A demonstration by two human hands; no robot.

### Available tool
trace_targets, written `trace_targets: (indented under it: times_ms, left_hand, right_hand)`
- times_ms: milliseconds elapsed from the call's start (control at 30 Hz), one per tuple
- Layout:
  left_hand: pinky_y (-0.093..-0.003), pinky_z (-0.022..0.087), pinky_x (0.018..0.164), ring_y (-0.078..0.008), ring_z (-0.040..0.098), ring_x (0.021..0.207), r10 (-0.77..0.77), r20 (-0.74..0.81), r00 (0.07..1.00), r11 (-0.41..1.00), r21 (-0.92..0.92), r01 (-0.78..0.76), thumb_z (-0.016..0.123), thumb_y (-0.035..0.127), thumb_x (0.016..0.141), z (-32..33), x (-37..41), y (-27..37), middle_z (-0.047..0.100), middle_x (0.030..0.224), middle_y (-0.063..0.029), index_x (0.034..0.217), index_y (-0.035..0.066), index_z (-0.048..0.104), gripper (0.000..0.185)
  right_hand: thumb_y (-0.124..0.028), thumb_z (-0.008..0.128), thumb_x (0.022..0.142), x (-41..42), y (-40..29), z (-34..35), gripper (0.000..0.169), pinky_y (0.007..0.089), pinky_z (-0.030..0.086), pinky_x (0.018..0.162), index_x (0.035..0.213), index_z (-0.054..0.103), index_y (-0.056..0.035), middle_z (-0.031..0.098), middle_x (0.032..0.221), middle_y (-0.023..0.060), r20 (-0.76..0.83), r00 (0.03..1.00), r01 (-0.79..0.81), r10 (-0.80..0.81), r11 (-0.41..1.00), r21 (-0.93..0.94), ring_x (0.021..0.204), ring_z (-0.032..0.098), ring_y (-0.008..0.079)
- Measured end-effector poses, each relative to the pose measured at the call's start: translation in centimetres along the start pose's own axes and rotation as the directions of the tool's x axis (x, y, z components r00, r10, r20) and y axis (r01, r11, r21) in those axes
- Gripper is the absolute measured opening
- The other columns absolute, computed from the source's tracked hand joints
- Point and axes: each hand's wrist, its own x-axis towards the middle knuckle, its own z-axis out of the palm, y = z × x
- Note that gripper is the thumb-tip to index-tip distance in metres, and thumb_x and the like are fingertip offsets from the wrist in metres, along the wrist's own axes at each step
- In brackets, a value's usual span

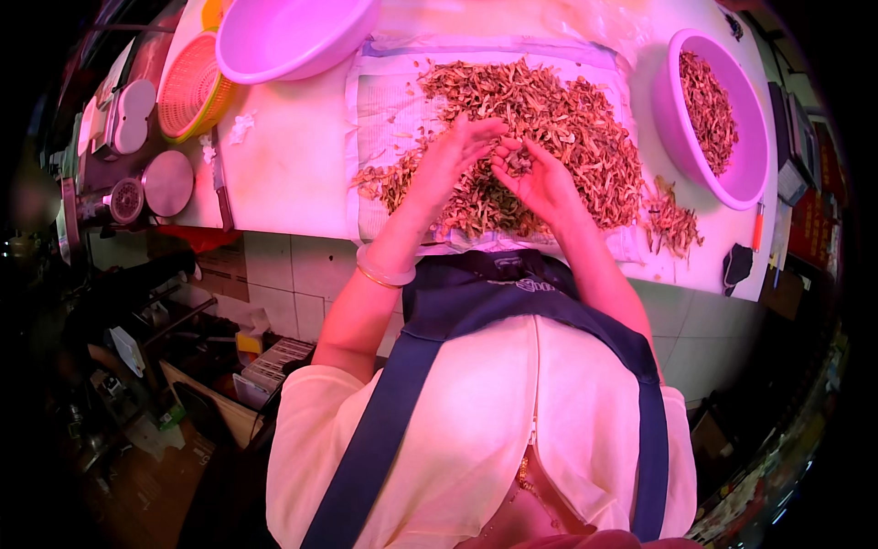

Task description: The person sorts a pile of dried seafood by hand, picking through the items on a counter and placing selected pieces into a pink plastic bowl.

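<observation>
Brown dried strips (590,151), which look like dried food, lie in a broad heap on a pale cloth or sheet (391,103) spread on the white table. Over the heap's middle, my left hand (456,154) is held with its fingers extended towards the right hand, and no item shows in it. Close beside it my right hand (535,175) is cupped palm up, with a few brown pieces resting in its curled fingers. The two hands are nearly touching at the fingertips. A small separate pile (672,219) of strips lies right of the sheet.
A pink-looking basin (748,158) with more strips stands on the right, near an orange-handled tool (758,230) and a dark object (737,267). At the upper left are a large basin (295,41) and colander baskets (188,89). A knife (221,185) lies near the left front edge.
</observation>
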Motion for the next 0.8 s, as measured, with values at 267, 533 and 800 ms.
trace_targets:
  times_ms: [267, 533, 800]
  left_hand:
    - [-0.0326, 0.045, 0.09, -0.0195, 0.058, 0.107, 0.134, -0.217, 0.967, 0.939, 0.34, -0.054, 0.049, 0.026, 0.097, -4.5, -2.0, -3.7, 0.064, 0.11, -0.0111, 0.113, 0.002, 0.061, 0.031]
    - [-0.0456, 0.032, 0.103, -0.0378, 0.037, 0.127, 0.369, 0.156, 0.916, 0.16, 0.96, -0.228, 0.068, 0.017, 0.079, -2.6, -3.7, -6.7, 0.046, 0.13, -0.0172, 0.114, 0.011, 0.059, 0.037]
    - [-0.0456, 0.031, 0.106, -0.0396, 0.036, 0.128, 0.392, 0.05, 0.919, 0.245, 0.957, -0.157, 0.071, 0.014, 0.076, -4.9, -2.7, -7.1, 0.044, 0.132, -0.0192, 0.119, 0.011, 0.056, 0.046]
  right_hand:
    - [-0.022, 0.052, 0.093, -1.3, -2.3, -4.3, 0.019, 0.029, 0.053, 0.067, 0.083, 0.054, -0.0061, 0.057, 0.078, 0.0056, 0.005, 0.999, 0.048, -0.048, 0.998, -0.044, 0.074, 0.058, 0.0172]
    - [-0.026, 0.053, 0.094, -1.5, -0.5, -2.5, 0.023, 0.0197, 0.028, 0.045, 0.093, 0.065, -0.0071, 0.045, 0.061, -0.006, -0.069, 0.988, 0.033, -0.135, 0.633, -0.774, 0.052, 0.038, 0.0036]
    - [-0.027, 0.055, 0.089, -0.5, 1.0, -2.0, 0.018, 0.0428, 0.048, 0.063, 0.097, 0.065, -0.0125, 0.064, 0.076, 0.0166, 0.243, 0.896, 0.146, -0.372, -0.271, -0.952, 0.075, 0.065, 0.0324]
